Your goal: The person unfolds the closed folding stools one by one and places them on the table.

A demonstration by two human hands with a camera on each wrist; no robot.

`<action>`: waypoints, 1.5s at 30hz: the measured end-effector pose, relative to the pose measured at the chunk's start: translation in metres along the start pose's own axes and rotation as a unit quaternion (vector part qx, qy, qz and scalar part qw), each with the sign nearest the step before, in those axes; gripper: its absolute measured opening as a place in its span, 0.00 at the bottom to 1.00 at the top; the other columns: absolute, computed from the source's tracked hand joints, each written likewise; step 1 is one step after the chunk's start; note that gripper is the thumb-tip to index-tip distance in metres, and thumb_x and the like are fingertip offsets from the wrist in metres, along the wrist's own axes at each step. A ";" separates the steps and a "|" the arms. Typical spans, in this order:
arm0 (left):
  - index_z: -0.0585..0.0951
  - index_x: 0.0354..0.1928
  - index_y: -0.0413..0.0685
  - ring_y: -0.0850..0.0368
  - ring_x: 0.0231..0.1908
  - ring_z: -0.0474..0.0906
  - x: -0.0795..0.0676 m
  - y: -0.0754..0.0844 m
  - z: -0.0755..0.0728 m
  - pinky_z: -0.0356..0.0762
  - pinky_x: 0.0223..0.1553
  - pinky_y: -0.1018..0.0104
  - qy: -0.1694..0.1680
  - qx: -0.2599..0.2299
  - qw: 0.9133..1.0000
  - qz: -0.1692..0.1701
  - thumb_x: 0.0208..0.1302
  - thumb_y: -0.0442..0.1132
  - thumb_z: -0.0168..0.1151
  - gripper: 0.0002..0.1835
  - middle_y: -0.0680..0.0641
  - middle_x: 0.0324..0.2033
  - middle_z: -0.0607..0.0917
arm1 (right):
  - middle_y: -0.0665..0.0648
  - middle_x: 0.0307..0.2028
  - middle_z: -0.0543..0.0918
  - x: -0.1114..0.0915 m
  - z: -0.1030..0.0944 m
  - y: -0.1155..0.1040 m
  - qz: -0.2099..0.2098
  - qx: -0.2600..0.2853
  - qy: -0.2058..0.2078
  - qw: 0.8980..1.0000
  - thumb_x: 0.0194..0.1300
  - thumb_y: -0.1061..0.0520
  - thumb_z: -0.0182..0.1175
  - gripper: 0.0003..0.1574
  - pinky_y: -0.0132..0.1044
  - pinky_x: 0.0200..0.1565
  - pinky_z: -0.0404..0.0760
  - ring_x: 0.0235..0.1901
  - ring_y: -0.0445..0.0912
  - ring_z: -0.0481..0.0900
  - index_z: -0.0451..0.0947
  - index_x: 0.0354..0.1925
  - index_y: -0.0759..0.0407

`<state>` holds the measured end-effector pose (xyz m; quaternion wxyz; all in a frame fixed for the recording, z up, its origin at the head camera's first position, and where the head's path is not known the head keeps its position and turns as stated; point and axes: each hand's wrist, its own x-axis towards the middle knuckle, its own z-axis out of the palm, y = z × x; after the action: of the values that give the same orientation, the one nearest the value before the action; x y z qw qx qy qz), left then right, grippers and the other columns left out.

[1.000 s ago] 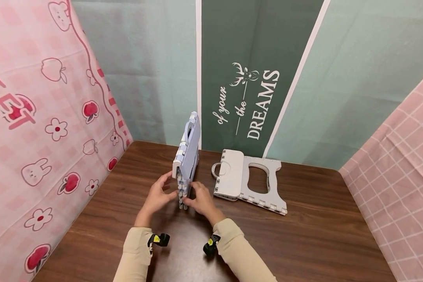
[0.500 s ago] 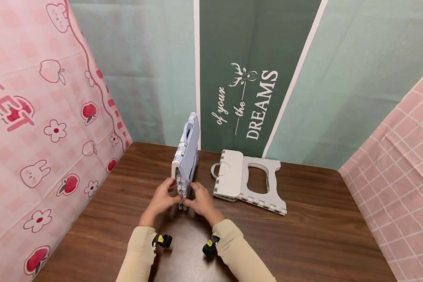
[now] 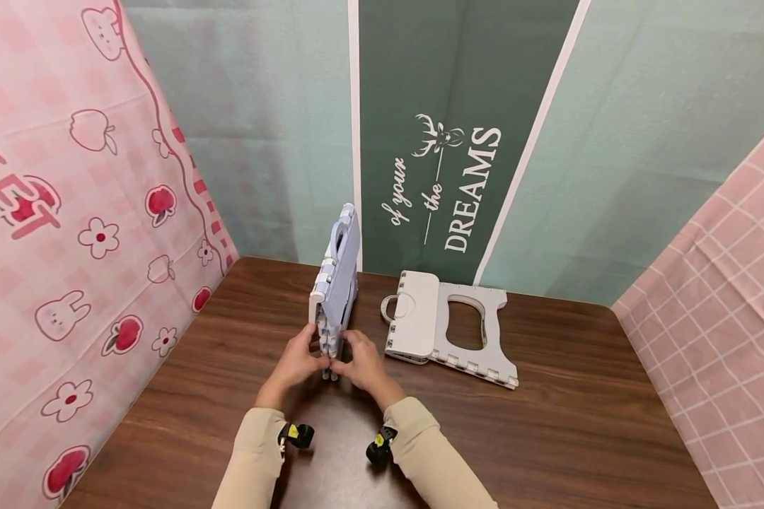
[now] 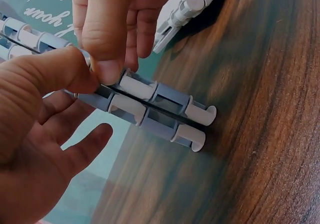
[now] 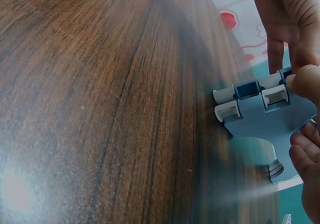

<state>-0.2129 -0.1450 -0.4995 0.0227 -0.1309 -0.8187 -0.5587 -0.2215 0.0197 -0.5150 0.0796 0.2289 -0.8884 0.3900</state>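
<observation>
A folded blue-and-white step stool (image 3: 337, 283) stands on edge on the wooden table, its hinged side facing me. On its left side my left hand (image 3: 298, 359) holds the lower part, thumb at the seam between the two hinge rows. From the right, my right hand (image 3: 361, 359) grips the same part, its thumb meeting the left one. In the left wrist view both thumbs press at the dark slit between the hinge knuckles (image 4: 131, 106). The right wrist view shows a curved cutout in the blue leg panel (image 5: 260, 121). The stool's far side is hidden.
A second, white folding stool (image 3: 419, 314) lies flat to the right, its leg frame (image 3: 498, 332) spread out and its handle loop pointing left. Behind the table (image 3: 566, 424) hangs a green curtain (image 3: 280, 127); pink patterned cloths (image 3: 127, 283) flank both sides.
My left hand has shifted slightly right and down the hinged edge, bringing its thumb to the right thumb. The right hand and both stools have hardly moved.
</observation>
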 end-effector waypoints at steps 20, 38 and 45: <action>0.70 0.50 0.33 0.37 0.46 0.76 -0.002 -0.005 -0.002 0.74 0.46 0.50 0.012 0.004 1.000 0.000 0.40 0.18 0.63 0.29 0.32 0.44 0.79 | 0.60 0.43 0.80 -0.003 0.007 0.006 -0.015 0.001 0.037 0.999 0.43 0.56 0.72 0.32 0.42 0.45 0.75 0.43 0.53 0.78 0.74 0.47 0.66; 0.69 0.51 0.32 0.36 0.45 0.76 -0.009 0.004 -0.004 0.74 0.45 0.48 0.024 0.013 1.000 0.014 0.45 0.19 0.62 0.26 0.31 0.44 0.77 | 0.61 0.42 0.81 -0.008 0.002 0.012 -0.030 0.020 0.014 0.999 0.46 0.55 0.71 0.31 0.42 0.42 0.76 0.40 0.54 0.79 0.72 0.48 0.64; 0.68 0.51 0.31 0.35 0.46 0.75 -0.014 0.014 -0.008 0.73 0.46 0.48 0.017 0.007 1.000 -0.001 0.46 0.19 0.61 0.26 0.30 0.45 0.77 | 0.59 0.41 0.81 -0.010 0.001 0.011 -0.019 0.023 0.007 1.000 0.46 0.54 0.70 0.31 0.41 0.42 0.75 0.40 0.54 0.78 0.71 0.48 0.63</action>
<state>-0.1967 -0.1504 -0.4867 0.0370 -0.1210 -0.8221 -0.5552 -0.2178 0.0282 -0.5261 0.0875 0.2454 -0.8739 0.4104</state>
